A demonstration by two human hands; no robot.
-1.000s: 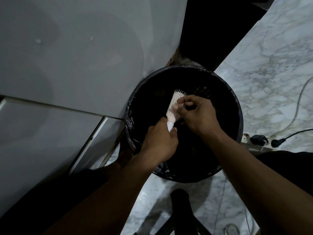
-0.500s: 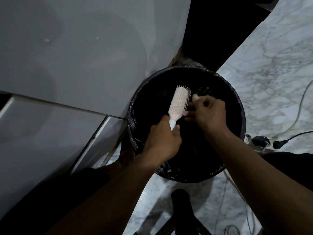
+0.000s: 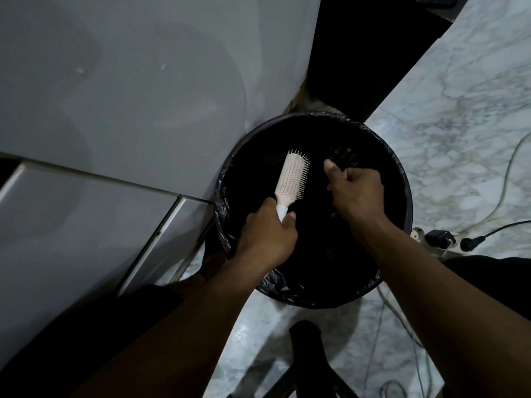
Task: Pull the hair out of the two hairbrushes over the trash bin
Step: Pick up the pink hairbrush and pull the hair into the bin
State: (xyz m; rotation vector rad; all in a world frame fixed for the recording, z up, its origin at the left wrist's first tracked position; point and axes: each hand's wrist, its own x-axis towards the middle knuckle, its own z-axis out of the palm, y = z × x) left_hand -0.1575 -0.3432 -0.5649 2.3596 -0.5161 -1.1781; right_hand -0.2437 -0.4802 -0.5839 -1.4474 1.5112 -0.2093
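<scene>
A pale pink hairbrush (image 3: 293, 176) with a white handle is held over the round black trash bin (image 3: 224, 202), bristles facing up and to the right. My left hand (image 3: 267, 237) grips its handle. My right hand (image 3: 356, 193) hovers over the bin a short way right of the brush, not touching it, fingers curled shut and thumb raised. Any hair in that hand is lost against the dark bin. A dark dotted patch (image 3: 343, 155) lies just beyond the thumb; I cannot tell what it is. No second brush is clearly visible.
A grey cabinet front (image 3: 129, 81) stands close against the bin's left side. Marble floor (image 3: 459, 110) spreads to the right, with a power strip and plugs (image 3: 436, 238) and loose cables (image 3: 502, 182). A dark stand (image 3: 304, 340) sits below the bin.
My right hand has come off the brush bristles and moved right, closing into a fist. The brush has turned so its bristle face shows more fully.
</scene>
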